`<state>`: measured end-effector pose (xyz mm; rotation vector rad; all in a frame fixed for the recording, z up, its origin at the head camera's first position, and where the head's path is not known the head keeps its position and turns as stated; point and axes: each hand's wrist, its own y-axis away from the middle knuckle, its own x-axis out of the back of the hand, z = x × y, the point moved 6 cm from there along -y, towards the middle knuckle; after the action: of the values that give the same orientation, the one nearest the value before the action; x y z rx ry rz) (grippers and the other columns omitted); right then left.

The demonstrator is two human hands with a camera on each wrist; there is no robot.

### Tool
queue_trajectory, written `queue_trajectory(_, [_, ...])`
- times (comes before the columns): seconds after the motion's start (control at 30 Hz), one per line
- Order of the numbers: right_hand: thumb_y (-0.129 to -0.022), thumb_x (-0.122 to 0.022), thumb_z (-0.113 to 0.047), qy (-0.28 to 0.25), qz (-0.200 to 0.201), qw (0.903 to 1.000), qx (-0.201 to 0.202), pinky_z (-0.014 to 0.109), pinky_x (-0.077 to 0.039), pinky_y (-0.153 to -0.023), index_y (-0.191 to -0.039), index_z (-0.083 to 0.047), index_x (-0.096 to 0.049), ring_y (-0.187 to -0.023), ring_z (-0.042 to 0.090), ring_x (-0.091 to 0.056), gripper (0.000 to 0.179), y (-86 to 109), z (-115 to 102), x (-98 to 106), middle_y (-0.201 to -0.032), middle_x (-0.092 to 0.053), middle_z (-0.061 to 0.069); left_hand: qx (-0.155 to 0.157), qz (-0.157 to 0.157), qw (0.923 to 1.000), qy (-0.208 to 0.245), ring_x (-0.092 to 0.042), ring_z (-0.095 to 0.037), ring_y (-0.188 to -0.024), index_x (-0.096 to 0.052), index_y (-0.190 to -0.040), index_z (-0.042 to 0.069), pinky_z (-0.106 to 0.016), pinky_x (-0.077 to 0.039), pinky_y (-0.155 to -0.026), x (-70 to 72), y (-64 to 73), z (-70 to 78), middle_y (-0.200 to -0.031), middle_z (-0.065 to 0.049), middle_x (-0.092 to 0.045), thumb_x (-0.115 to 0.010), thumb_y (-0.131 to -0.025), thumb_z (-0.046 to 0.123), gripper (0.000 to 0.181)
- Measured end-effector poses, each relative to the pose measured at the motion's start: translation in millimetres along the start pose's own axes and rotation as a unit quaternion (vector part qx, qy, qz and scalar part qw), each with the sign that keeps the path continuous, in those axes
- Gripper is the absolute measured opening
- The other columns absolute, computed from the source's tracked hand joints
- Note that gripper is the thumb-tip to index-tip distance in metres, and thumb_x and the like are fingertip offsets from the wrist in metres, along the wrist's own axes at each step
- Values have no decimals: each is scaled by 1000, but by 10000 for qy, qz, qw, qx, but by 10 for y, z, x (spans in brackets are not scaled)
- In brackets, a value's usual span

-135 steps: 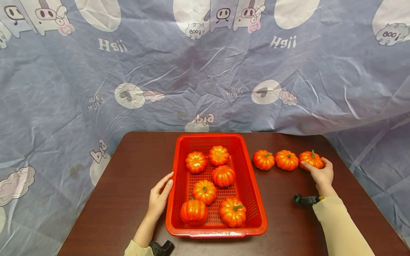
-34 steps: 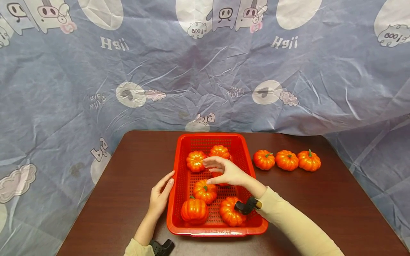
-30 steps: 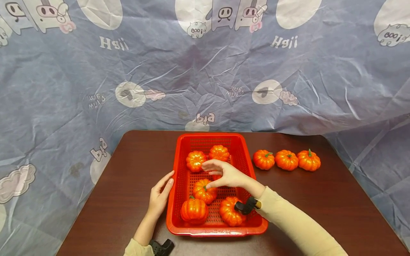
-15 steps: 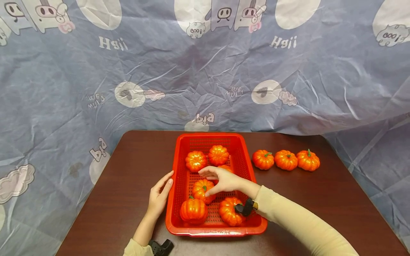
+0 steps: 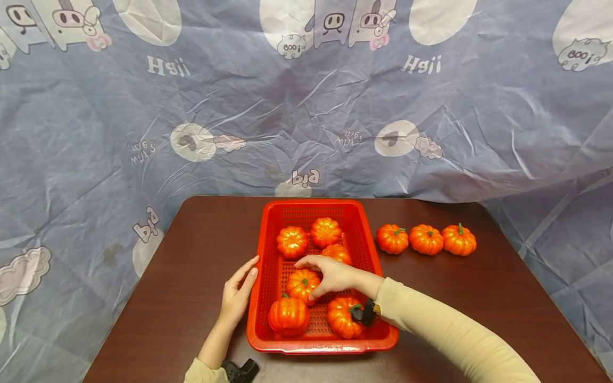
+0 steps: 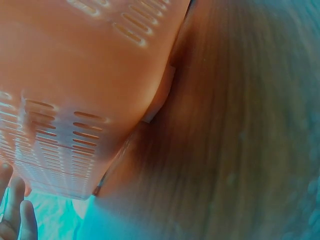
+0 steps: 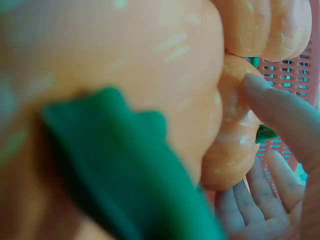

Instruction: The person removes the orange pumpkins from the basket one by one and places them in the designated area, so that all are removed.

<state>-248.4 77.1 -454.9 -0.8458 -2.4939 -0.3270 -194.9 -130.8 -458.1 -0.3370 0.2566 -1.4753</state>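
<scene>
My right hand (image 5: 332, 275) reaches into the red basket (image 5: 256, 319), thumb and fingers curved round a small orange pumpkin (image 5: 301, 284) with a green stem. In the right wrist view the thumb (image 7: 272, 105) lies against that pumpkin (image 7: 232, 150), with the fingers on its other side. At the basket's left side, my left hand (image 5: 235, 292) rests straight fingertips on the rim. The left wrist view has its fingers (image 6: 17, 207) beside the slotted basket wall (image 6: 75, 75).
Other pumpkins lie in the basket: two at the back (image 5: 292, 242), one partly behind my right hand (image 5: 337, 253), one front left (image 5: 289, 315) and one front right (image 5: 344, 317). Right of the basket, three pumpkins (image 5: 426, 240) form a row on the brown table (image 5: 191, 239). A patterned cloth (image 5: 306, 106) hangs behind.
My right hand has let go of the rightmost pumpkin on the table, moved left over the basket and come down round the pumpkin there. The left hand has stayed at the rim.
</scene>
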Motion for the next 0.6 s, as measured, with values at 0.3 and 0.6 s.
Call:
queue_trajectory(0.3, [-63, -86, -5, 175, -116, 9987, -455, 31, -39, -100, -130, 0, -48, -121, 25, -48, 77, 28, 31, -26, -129, -51, 10, 62, -17, 9999, 80, -57, -5, -103, -56, -124, -9, -18, -47, -84, -7, 1, -4, -123, -25, -57, -52, -94, -1, 32])
queue_trajectory(0.6, [-63, -87, -20, 1151, 24, 9931, -199, 32, -39, -97, -127, -6, -53, -113, 19, -49, 74, 32, 4, 19, -123, -54, 4, 61, -31, 9999, 73, -57, -5, -104, -56, -125, -8, -18, -47, -85, -7, -2, -8, -123, -24, -56, -52, -94, 0, 32])
